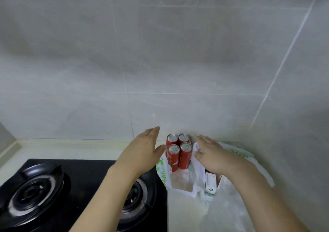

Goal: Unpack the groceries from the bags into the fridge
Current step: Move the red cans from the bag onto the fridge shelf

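Several red soda cans [179,151] stand upright in a tight block against the tiled wall, inside a white plastic bag with green print [162,173] that lies slumped around them. My left hand [144,151] is just left of the cans with straight fingers, its thumb beside the front left can. My right hand [211,154] is just right of them, fingers straight, over the bag's folds. Neither hand grips anything. A white carton [210,182] lies in the bag under my right wrist.
A black gas hob with two burners [35,189] fills the counter to the left, its right edge touching the bag. Grey tiled walls [160,62] meet in a corner behind and right of the cans. Pale counter [204,217] runs toward me.
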Tool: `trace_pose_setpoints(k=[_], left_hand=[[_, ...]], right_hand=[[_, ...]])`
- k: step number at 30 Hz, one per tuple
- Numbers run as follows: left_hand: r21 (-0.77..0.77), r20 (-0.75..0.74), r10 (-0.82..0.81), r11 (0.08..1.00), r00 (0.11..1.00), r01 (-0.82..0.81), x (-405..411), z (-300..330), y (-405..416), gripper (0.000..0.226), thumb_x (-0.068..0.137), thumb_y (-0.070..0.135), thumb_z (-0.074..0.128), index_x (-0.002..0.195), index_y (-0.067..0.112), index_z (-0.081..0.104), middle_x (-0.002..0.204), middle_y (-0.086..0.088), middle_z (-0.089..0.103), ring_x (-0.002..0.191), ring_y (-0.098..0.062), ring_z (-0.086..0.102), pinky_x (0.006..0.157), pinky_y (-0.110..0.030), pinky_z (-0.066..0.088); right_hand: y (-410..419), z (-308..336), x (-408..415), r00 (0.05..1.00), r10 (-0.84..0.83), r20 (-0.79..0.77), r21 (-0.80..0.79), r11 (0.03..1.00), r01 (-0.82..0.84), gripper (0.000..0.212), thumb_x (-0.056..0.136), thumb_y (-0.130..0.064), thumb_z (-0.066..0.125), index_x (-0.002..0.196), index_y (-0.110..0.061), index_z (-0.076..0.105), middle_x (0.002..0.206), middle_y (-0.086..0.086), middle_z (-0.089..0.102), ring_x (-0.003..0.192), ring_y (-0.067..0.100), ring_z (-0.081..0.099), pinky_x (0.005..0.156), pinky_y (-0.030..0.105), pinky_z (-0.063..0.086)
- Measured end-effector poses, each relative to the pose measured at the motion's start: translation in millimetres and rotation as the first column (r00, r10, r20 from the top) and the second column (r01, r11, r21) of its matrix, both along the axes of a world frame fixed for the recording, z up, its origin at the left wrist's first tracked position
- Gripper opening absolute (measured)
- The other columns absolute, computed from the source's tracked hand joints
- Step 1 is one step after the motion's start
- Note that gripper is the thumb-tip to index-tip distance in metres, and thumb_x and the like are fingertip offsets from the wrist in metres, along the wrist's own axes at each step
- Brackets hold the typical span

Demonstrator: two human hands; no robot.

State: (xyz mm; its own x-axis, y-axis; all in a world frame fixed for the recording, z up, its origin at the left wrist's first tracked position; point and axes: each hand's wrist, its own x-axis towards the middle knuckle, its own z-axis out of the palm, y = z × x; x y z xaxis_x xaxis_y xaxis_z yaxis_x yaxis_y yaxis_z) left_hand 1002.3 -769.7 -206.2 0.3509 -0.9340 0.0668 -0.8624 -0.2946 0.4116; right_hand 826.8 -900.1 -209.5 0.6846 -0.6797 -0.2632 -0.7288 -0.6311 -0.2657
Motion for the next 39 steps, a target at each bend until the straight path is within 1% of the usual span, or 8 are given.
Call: trace_pose_setpoints(k=[9, 12, 15, 22, 27, 30, 34, 39], left_hand=[[0.091, -0.095, 0.051, 0.995, 0.994, -0.042, 37.7, -75.8, -63.9, 0.063, 0.096, 0.041, 0.053, 0.151, 0.018, 0.030, 0.151, 0.000, 0.038, 0.137, -0.017, 0.036, 0.106, -0.026, 0.031], [0.144, -0.119, 0.052, 0.989, 0.992, -0.035, 41.3, -99.6, -82.7, 0.056, 0.093, 0.040, 0.057, 0.142, 0.018, 0.041, 0.142, -0.001, 0.047, 0.128, -0.020, 0.045, 0.101, -0.030, 0.038], [0.175, -0.148, 0.053, 0.984, 0.988, -0.026, 44.6, -122.6, -102.5, 0.051, 0.089, 0.038, 0.060, 0.135, 0.018, 0.048, 0.130, -0.004, 0.054, 0.113, -0.023, 0.054, 0.094, -0.035, 0.044], [0.216, -0.103, 0.036, 0.976, 0.994, -0.013, 45.8, -170.8, -142.6, 0.053, 0.079, 0.046, 0.067, 0.123, 0.019, 0.054, 0.111, -0.004, 0.058, 0.102, -0.029, 0.055, 0.086, -0.041, 0.046], [0.209, -0.026, 0.057, 0.977, 0.998, -0.050, 44.1, -192.1, -159.1, 0.056, 0.071, 0.056, 0.070, 0.112, 0.020, 0.054, 0.101, -0.001, 0.058, 0.093, -0.026, 0.055, 0.076, -0.036, 0.042], [0.203, 0.024, 0.083, 0.975, 0.996, -0.086, 41.7, -193.6, -163.5, 0.053, 0.068, 0.059, 0.068, 0.103, 0.022, 0.055, 0.096, 0.002, 0.059, 0.090, -0.024, 0.055, 0.073, -0.034, 0.035], [0.200, 0.027, 0.107, 0.973, 0.994, -0.111, 40.6, -183.4, -157.6, 0.049, 0.066, 0.062, 0.067, 0.096, 0.026, 0.056, 0.090, 0.007, 0.058, 0.090, -0.021, 0.056, 0.076, -0.034, 0.034], [0.133, -0.081, 0.200, 0.973, 0.976, -0.189, 39.4, -145.5, -139.5, 0.044, 0.063, 0.057, 0.072, 0.094, 0.028, 0.059, 0.092, 0.007, 0.061, 0.085, -0.022, 0.058, 0.071, -0.032, 0.038]], right_hand=[[-72.2, -69.6, 51.1, 0.999, 0.013, -0.050, 0.019, 1.000, -0.012, 0.066, 0.101, -0.036, 0.039, 0.153, -0.010, 0.010, 0.162, 0.006, 0.007, 0.148, 0.020, 0.008, 0.118, 0.031, 0.010], [-95.9, -103.5, 61.8, 0.999, -0.010, -0.037, 0.010, 1.000, 0.010, 0.068, 0.094, -0.043, 0.048, 0.150, -0.013, 0.023, 0.159, 0.005, 0.016, 0.147, 0.022, 0.013, 0.118, 0.038, 0.017], [-116.5, -138.5, 70.3, 0.997, -0.038, -0.067, 0.016, 0.999, 0.040, 0.081, 0.088, -0.050, 0.056, 0.151, -0.015, 0.021, 0.161, 0.007, 0.012, 0.149, 0.025, 0.008, 0.120, 0.042, 0.014], [-145.1, -194.4, 79.1, 0.998, -0.057, -0.026, 0.008, 0.998, 0.057, 0.089, 0.074, -0.053, 0.069, 0.147, -0.018, 0.031, 0.156, 0.006, 0.025, 0.146, 0.026, 0.015, 0.119, 0.045, 0.016], [-150.6, -210.8, 81.1, 0.996, -0.082, 0.041, -0.061, 0.995, 0.084, 0.083, 0.061, -0.060, 0.073, 0.128, -0.016, 0.049, 0.136, 0.003, 0.046, 0.135, 0.026, 0.034, 0.109, 0.049, 0.031], [-149.6, -217.4, 78.9, 0.994, -0.074, 0.084, -0.104, 0.991, 0.083, 0.080, 0.058, -0.065, 0.067, 0.124, -0.023, 0.052, 0.135, -0.003, 0.050, 0.136, 0.022, 0.034, 0.112, 0.052, 0.026], [-141.5, -208.9, 72.3, 0.986, -0.096, 0.133, -0.116, 0.987, 0.112, 0.080, 0.065, -0.058, 0.073, 0.134, -0.025, 0.047, 0.143, -0.010, 0.042, 0.145, 0.018, 0.018, 0.117, 0.049, 0.006], [-133.8, -174.7, 65.9, 0.962, -0.098, 0.256, -0.109, 0.986, 0.130, 0.070, 0.063, -0.056, 0.076, 0.121, -0.022, 0.055, 0.132, -0.007, 0.052, 0.136, 0.020, 0.033, 0.115, 0.052, 0.016]])
